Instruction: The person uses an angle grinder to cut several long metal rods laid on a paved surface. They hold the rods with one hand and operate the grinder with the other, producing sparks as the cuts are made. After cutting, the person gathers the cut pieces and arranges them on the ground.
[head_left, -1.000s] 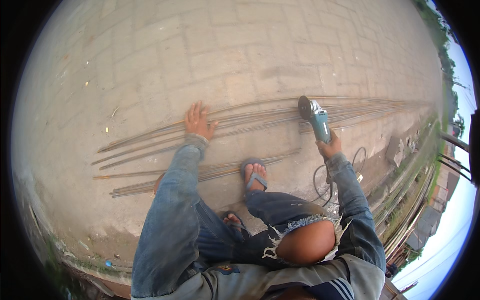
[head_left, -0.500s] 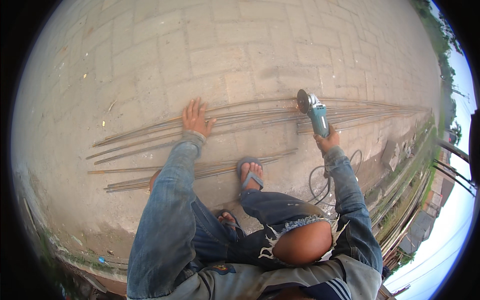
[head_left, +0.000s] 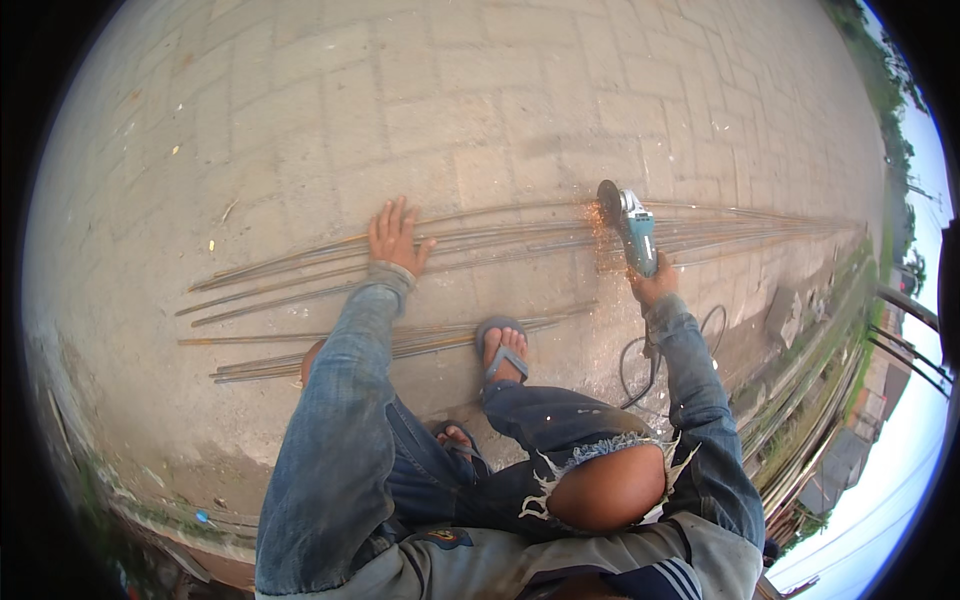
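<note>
My right hand is wrapped round the rear of a teal angle grinder. Its dark disc stands on edge at a bundle of thin, rusty steel rods. Orange sparks spray from the disc toward me. Flat across the rods, left of the grinder, lies my left hand with its fingers spread. Closer to me, a second group of shorter rods passes beside my sandalled foot. The exact contact of disc and rod is hard to make out.
A dark power cord loops on the ground below my right hand. Grey-brown paving blocks form the ground. At the right lie a broken concrete slab and long poles along a grassy edge.
Sparks at the disc have grown from a few specks to a dense orange spray. The grinder has shifted slightly to the right in view; my left hand stays on the rods.
</note>
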